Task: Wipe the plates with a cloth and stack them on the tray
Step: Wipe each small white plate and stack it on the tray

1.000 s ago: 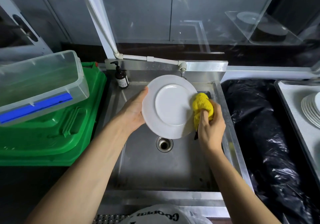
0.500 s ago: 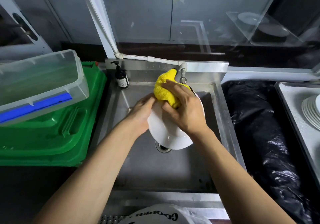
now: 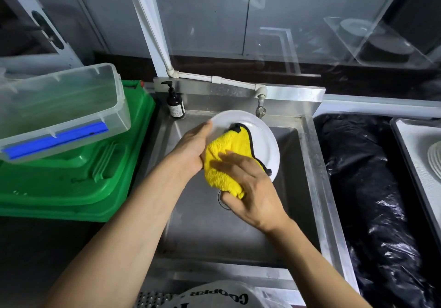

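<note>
Over the steel sink [image 3: 307,164] I hold a white plate [image 3: 262,138] tilted toward me. My left hand [image 3: 191,150] grips its left rim. My right hand [image 3: 248,188] presses a yellow cloth [image 3: 224,164] with a black edge against the plate's face, covering its lower left half. At the far right a white tray [image 3: 415,155] carries a stack of white plates [image 3: 435,159], cut off by the frame edge.
A dark soap bottle [image 3: 175,104] stands at the sink's back left corner; the tap [image 3: 260,107] hangs just behind the plate. Left of the sink sit a green crate [image 3: 83,183] and a clear plastic tub [image 3: 59,109]. Black plastic sheeting [image 3: 362,188] lies between sink and tray.
The cloth went from the plate's right edge, up over its top, then down across its face to the lower left. The plate has tipped more toward me.
</note>
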A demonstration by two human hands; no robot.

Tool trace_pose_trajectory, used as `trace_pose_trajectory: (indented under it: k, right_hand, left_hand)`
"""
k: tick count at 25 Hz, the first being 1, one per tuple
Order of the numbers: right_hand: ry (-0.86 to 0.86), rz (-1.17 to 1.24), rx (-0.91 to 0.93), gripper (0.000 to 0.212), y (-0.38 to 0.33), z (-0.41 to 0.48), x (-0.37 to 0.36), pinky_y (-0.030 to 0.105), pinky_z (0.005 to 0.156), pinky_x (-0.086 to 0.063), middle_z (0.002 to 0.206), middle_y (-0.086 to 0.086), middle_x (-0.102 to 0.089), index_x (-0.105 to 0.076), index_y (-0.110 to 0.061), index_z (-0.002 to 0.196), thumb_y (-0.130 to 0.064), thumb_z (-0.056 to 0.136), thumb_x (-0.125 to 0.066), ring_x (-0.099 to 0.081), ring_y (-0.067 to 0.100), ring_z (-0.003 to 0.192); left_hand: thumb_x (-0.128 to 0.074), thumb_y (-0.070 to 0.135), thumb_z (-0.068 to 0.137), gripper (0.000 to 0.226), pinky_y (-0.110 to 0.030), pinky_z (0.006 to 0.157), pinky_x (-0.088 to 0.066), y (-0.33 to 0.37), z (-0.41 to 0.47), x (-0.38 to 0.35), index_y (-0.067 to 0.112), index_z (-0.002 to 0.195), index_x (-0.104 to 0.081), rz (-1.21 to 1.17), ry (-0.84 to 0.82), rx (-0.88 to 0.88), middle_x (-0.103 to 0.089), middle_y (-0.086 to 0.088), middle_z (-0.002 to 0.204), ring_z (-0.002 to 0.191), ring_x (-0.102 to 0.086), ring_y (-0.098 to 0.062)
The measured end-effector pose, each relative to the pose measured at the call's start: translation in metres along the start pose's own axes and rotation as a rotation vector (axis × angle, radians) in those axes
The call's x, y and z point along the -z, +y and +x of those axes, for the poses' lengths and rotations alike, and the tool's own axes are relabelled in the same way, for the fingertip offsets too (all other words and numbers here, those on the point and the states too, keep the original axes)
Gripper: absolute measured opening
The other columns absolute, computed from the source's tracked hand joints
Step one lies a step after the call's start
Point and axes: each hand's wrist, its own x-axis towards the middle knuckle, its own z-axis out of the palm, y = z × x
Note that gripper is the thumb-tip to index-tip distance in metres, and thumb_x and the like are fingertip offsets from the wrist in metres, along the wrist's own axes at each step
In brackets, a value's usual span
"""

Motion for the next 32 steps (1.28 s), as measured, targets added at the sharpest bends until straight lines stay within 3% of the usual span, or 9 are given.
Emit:
trace_pose_trajectory:
  k: [3,9,12,15,18,22,25,29,32]
  right_hand:
    - [0.027,-0.029,0.001,0.053,0.004,-0.004,-0.001,0.038,0.114,-0.038,0.146,0.004,-0.055,-0.06,-0.014,0.139,-0.039,0.093,-0.064,-0.046,0.02,0.14]
    - [0.24,-0.055,-0.306,0.055,0.023,0.055,0.032,0.042,0.107,-0.044,0.14,0.003,-0.059,-0.059,-0.021,0.137,-0.037,0.084,-0.055,-0.053,0.025,0.13]
    - [0.205,-0.073,-0.271,0.053,0.018,0.05,0.032,0.042,0.106,-0.045,0.14,0.004,-0.06,-0.06,-0.02,0.136,-0.04,0.087,-0.054,-0.053,0.025,0.13]
    - [0.17,-0.072,-0.167,0.05,-0.005,0.01,0.015,0.033,0.108,-0.042,0.139,0.005,-0.06,-0.063,-0.016,0.135,-0.04,0.092,-0.055,-0.052,0.022,0.13]
    - [0.186,-0.111,-0.14,0.047,-0.011,-0.013,-0.001,0.041,0.105,-0.046,0.135,0.005,-0.061,-0.064,-0.015,0.133,-0.041,0.094,-0.056,-0.054,0.025,0.125]
    - [0.228,-0.141,-0.155,0.049,-0.003,0.013,0.004,0.041,0.107,-0.042,0.137,0.009,-0.059,-0.063,-0.013,0.135,-0.038,0.093,-0.059,-0.052,0.029,0.125]
    - [0.305,-0.136,-0.184,0.051,-0.005,0.044,0.017,0.034,0.11,-0.036,0.138,0.009,-0.058,-0.061,-0.012,0.136,-0.032,0.089,-0.061,-0.049,0.027,0.126]
    - [0.426,-0.026,-0.335,0.05,0.01,0.072,0.043,0.035,0.092,-0.045,0.117,0.001,-0.063,-0.06,-0.02,0.132,-0.023,0.082,-0.06,-0.056,0.024,0.106]
    - [0.547,0.015,-0.486,0.043,0.032,0.064,0.057,0.036,0.081,-0.047,0.105,0.003,-0.067,-0.062,-0.021,0.125,-0.019,0.082,-0.056,-0.058,0.023,0.092]
  left_hand:
    - [-0.062,0.032,0.097,0.013,-0.031,0.061,-0.056,0.001,-0.005,0.0,0.023,0.101,-0.07,-0.012,-0.017,0.028,-0.076,-0.005,0.087,0.069,-0.07,-0.021]
    - [-0.056,0.023,0.101,0.018,-0.033,0.073,-0.058,-0.001,-0.022,-0.005,0.019,0.092,-0.07,-0.049,-0.135,-0.006,-0.077,-0.003,0.079,0.068,-0.074,-0.018]
    - [-0.058,0.023,0.1,0.018,-0.034,0.074,-0.058,0.003,-0.019,-0.007,0.019,0.088,-0.071,-0.061,-0.067,-0.035,-0.078,-0.004,0.083,0.067,-0.073,-0.018]
    - [-0.065,0.031,0.095,0.011,-0.046,0.089,-0.057,0.013,-0.01,-0.004,0.024,0.089,-0.072,-0.058,0.047,-0.051,-0.075,-0.007,0.109,0.092,-0.072,-0.025]
    - [-0.069,0.04,0.091,0.01,-0.052,0.096,-0.053,0.008,-0.004,0.002,0.034,0.086,-0.074,-0.042,0.066,-0.02,-0.07,-0.003,0.122,0.112,-0.065,-0.03]
    - [-0.07,0.041,0.089,0.01,-0.049,0.097,-0.052,0.003,-0.008,-0.001,0.032,0.09,-0.075,-0.05,-0.009,-0.079,-0.073,-0.004,0.115,0.107,-0.066,-0.029]
    - [-0.062,0.027,0.098,0.024,-0.041,0.102,-0.049,0.004,-0.016,-0.01,0.029,0.079,-0.077,-0.008,-0.083,-0.124,-0.077,0.008,0.085,0.1,-0.066,-0.023]
    - [-0.058,0.022,0.1,0.021,-0.016,0.083,-0.051,-0.005,-0.029,-0.018,0.029,0.081,-0.065,0.031,-0.08,-0.214,-0.069,0.027,0.065,0.073,-0.064,0.007]
    - [-0.064,0.026,0.097,0.019,-0.029,0.09,-0.052,-0.001,-0.028,-0.016,0.025,0.078,-0.065,-0.03,0.02,-0.226,-0.07,0.022,0.066,0.082,-0.066,-0.007]
